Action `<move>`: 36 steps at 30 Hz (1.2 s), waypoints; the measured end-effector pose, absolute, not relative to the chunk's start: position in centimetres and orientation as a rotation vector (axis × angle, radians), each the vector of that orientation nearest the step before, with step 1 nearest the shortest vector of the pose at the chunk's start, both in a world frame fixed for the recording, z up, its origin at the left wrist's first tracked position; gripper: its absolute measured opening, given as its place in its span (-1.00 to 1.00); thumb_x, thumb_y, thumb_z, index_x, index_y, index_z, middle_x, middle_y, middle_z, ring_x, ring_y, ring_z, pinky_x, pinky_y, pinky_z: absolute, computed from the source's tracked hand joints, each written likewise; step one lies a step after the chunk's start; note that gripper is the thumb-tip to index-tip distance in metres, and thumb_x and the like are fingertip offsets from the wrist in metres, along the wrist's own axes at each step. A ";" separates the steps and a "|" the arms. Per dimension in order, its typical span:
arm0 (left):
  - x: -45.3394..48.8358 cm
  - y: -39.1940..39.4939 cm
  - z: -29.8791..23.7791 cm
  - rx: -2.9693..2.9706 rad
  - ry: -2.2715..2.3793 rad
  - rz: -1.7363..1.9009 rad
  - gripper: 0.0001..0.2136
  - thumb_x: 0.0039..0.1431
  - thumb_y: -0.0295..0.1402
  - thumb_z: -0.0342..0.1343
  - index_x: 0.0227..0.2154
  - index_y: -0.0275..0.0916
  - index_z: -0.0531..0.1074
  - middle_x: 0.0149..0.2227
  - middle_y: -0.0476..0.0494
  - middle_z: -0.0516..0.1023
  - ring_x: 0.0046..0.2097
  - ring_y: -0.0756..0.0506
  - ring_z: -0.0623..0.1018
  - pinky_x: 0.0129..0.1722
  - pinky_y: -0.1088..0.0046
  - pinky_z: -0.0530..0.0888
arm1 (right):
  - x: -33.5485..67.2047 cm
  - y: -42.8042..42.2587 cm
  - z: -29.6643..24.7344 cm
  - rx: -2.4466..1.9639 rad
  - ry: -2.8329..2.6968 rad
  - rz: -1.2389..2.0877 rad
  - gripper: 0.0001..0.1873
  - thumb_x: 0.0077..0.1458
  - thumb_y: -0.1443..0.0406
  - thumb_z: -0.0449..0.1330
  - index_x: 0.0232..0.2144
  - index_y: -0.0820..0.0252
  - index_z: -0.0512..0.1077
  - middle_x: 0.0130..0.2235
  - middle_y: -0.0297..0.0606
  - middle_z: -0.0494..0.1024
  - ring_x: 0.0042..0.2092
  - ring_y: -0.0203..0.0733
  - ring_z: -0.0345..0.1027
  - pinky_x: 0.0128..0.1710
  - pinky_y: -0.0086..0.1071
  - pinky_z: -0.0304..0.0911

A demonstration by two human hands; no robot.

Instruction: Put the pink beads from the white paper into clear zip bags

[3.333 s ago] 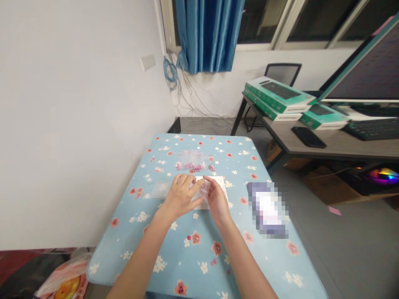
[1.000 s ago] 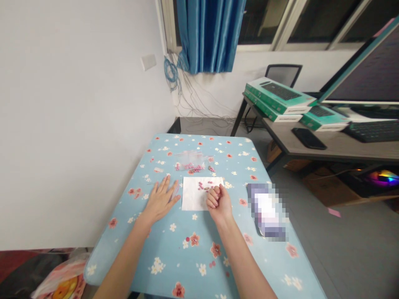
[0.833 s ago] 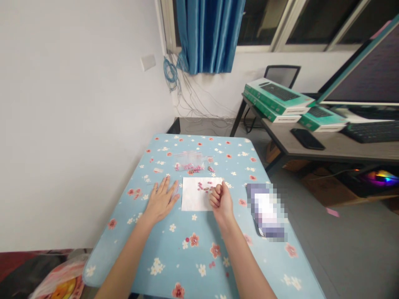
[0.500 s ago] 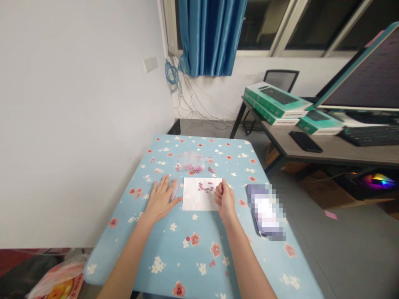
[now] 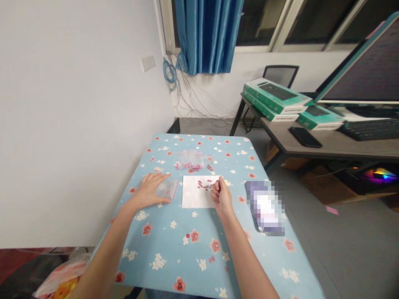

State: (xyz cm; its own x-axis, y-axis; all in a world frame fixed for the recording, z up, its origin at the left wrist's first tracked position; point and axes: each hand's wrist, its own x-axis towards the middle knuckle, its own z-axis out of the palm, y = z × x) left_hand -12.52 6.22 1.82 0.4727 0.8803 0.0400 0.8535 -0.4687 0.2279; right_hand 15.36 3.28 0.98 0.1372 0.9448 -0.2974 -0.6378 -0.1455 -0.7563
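— In the head view, where's the left hand point(image 5: 150, 191)?

— Lying palm down on the blue floral tablecloth point(image 5: 174, 257), fingers together and stretched out. Its fingertips rest on the edge of a small clear plastic bag point(image 5: 167, 189), which lies just to the right of them.

— Gripping it?

— No, the hand is flat and open (no pinch that I can see).

— And the right hand point(image 5: 221, 195)?

— Fingers curled in tight, tips drawn together, just off the right edge of a white paper sheet point(image 5: 195, 193). Whether they pinch anything, I cannot tell; the fingers hide it.

— What's on the sheet?

— Pink beads point(image 5: 201, 184) and one small brownish piece point(image 5: 205, 187), close to the right hand but not touching it.

— Anything farther up?

— A second clear bag point(image 5: 190, 158) beyond the sheet, with more pink beads point(image 5: 188, 167) spilled along its near edge. (To the right of the sheet lies a pixelated object point(image 5: 264, 207), too blurred to name.)
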 end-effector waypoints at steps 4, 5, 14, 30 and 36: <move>-12.7 7.0 2.1 2.522 1.448 0.238 -0.19 -0.16 0.11 0.18 0.18 -0.07 0.16 0.14 -0.16 0.33 0.15 -0.27 0.28 0.15 0.13 0.13 | 15.3 3.2 1.0 -0.973 -0.423 1.438 -0.52 0.02 0.03 0.14 -0.69 0.15 0.05 -0.72 -0.59 -0.08 -0.71 -0.51 -0.33 -0.73 -0.53 -0.42; -12.8 7.1 2.2 2.514 1.442 0.239 -0.21 -0.15 0.10 0.18 0.17 -0.07 0.17 0.13 -0.15 0.34 0.15 -0.27 0.28 0.14 0.14 0.14 | 15.2 3.2 1.0 -0.975 -0.427 1.439 -0.52 0.02 0.03 0.14 -0.68 0.15 0.05 -0.71 -0.59 -0.08 -0.70 -0.51 -0.33 -0.72 -0.52 -0.42; -12.4 7.9 2.6 2.482 1.332 0.195 -0.22 -0.16 0.08 0.20 0.16 -0.03 0.18 0.15 -0.17 0.31 0.18 -0.32 0.23 0.13 0.08 0.15 | 15.0 3.0 1.3 -0.991 -0.445 1.474 -0.53 0.04 0.01 0.11 -0.67 0.14 0.04 -0.71 -0.59 -0.09 -0.70 -0.49 -0.35 -0.70 -0.49 -0.42; -11.4 8.2 5.1 2.102 1.354 0.523 -0.39 -0.03 -0.01 0.16 0.08 -0.14 0.27 0.08 -0.19 0.37 0.09 -0.21 0.38 0.11 0.16 0.29 | 14.7 3.0 1.3 -0.997 -0.470 1.500 -0.52 -0.01 -0.01 0.12 -0.68 0.14 0.05 -0.71 -0.60 -0.12 -0.69 -0.49 -0.37 -0.70 -0.49 -0.44; -7.7 6.6 7.3 2.527 1.193 0.442 -0.45 0.00 -0.06 0.16 0.05 -0.13 0.29 -0.13 -0.14 0.43 -0.07 -0.17 0.40 -0.01 0.19 0.31 | 13.8 2.3 2.1 -1.036 -0.627 1.637 -0.53 -0.13 0.02 0.23 -0.68 0.15 0.09 -0.69 -0.60 -0.10 -0.67 -0.51 -0.35 -0.69 -0.50 -0.44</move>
